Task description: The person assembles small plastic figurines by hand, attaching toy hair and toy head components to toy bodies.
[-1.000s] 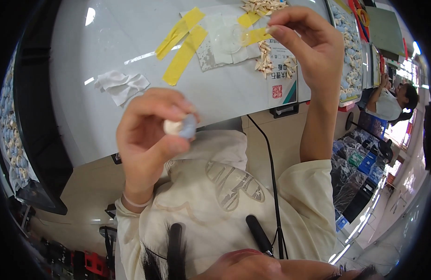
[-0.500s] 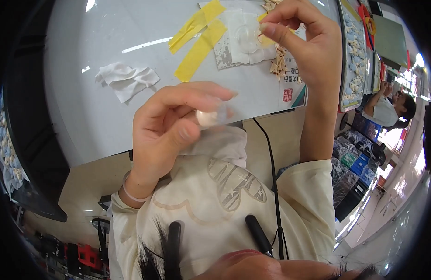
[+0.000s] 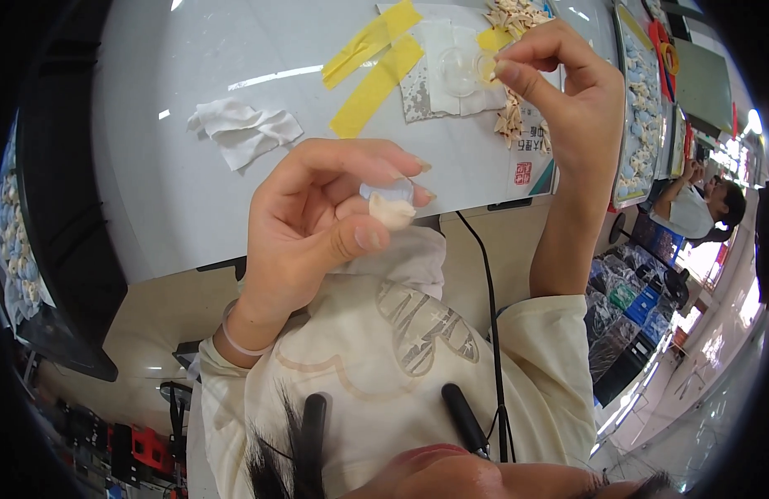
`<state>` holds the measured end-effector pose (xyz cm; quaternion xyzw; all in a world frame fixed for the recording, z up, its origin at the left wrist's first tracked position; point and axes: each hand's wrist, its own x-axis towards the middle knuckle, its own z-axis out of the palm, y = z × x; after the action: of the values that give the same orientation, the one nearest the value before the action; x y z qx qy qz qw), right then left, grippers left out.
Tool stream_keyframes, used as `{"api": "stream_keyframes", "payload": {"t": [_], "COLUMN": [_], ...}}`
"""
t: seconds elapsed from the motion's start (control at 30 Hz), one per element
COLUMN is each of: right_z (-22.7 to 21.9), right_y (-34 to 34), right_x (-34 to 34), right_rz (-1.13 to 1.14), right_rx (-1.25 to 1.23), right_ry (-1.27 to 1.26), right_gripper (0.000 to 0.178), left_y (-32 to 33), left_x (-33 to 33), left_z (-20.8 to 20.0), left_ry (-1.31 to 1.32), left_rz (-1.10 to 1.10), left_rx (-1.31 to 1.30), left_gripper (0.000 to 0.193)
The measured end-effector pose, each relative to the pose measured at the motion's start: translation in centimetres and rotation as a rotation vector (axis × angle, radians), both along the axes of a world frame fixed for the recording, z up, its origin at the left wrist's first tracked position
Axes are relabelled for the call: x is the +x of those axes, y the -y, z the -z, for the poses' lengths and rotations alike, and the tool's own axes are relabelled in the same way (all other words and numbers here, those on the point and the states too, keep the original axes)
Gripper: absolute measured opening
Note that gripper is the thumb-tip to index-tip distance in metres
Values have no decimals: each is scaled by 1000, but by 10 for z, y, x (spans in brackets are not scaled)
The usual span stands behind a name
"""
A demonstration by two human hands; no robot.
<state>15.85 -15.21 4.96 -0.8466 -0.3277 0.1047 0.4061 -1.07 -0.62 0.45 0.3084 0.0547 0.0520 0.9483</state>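
My left hand (image 3: 297,220) is raised in front of my chest at the near edge of the table. Between its thumb and fingers sits a small cream-coloured moulded piece (image 3: 393,213), with a pale bluish translucent part (image 3: 383,193) against it. My right hand (image 3: 567,100) pinches thumb and forefinger together above a small clear round dish (image 3: 485,66); whatever is at the fingertips is too small to make out. Beside that dish lies a larger clear round dish (image 3: 457,73) on a folded white tissue (image 3: 476,103). Small pointed cream pieces with dark tips (image 3: 511,116) lie near my right hand.
Two yellow tape strips (image 3: 376,91) and a crumpled white cloth (image 3: 243,131) lie on the glossy table (image 3: 176,216). A tray of blue and cream pieces (image 3: 638,108) stands at the right. A black cable (image 3: 489,308) hangs before me. Another person (image 3: 692,204) sits far right.
The piece in my left hand has turned, and its cream side now shows more clearly. My right hand has come down slightly, still pinching by the small dish. The whole view has shifted a little.
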Motion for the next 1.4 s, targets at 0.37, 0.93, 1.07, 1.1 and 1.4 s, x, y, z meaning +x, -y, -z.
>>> {"api": "stream_keyframes", "payload": {"t": [0.37, 0.93, 1.07, 1.1, 1.4], "right_z": [-7, 7, 3, 3, 4], "right_y": [5, -4, -8, -8, -8], "right_x": [-40, -97, -106, -106, -110], "right_rz": [51, -43, 14, 13, -40], "right_rx": [429, 686, 665, 665, 649], "right_ry": [-190, -675, -495, -494, -346], "right_gripper": [9, 18, 20, 20, 22], "left_y": [9, 26, 27, 26, 20], "left_x": [-8, -7, -9, -11, -13], "left_z": [-13, -4, -3, -3, -7], "left_ry": [39, 129, 226, 227, 320], "left_rz": [-43, -223, -326, -327, -407], "left_rx": [-52, 231, 390, 389, 747], "left_gripper": [35, 38, 36, 36, 35]}}
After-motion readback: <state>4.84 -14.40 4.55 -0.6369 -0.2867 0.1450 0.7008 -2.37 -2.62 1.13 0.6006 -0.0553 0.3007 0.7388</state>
